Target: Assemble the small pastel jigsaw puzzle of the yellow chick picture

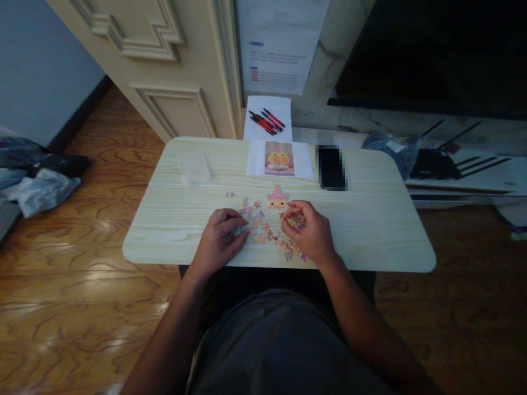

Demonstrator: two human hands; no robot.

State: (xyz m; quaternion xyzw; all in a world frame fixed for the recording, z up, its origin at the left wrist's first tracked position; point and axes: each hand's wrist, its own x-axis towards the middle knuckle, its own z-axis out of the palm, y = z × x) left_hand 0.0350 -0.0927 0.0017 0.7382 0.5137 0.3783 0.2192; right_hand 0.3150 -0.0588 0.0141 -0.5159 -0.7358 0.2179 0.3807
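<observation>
A partly joined jigsaw puzzle (277, 198) with a pink top and a face lies near the middle of the table. Just below its right side is my right hand (309, 230), thumb and index finger closed on a small puzzle piece (282, 215). Many loose puzzle pieces (269, 235) are scattered between my hands, some partly hidden under the right one. My left hand (222, 236) rests at the left edge of this scatter, fingers curved and apart from the thumb, with nothing visible in it.
A printed reference picture (279, 159) lies on white paper behind the puzzle. Right of it is a black phone-like object (331, 167), blurred out. A clear plastic bag (195, 168) sits at the table's back left. Several red pens (267, 121) lie on paper beyond the table (160, 230).
</observation>
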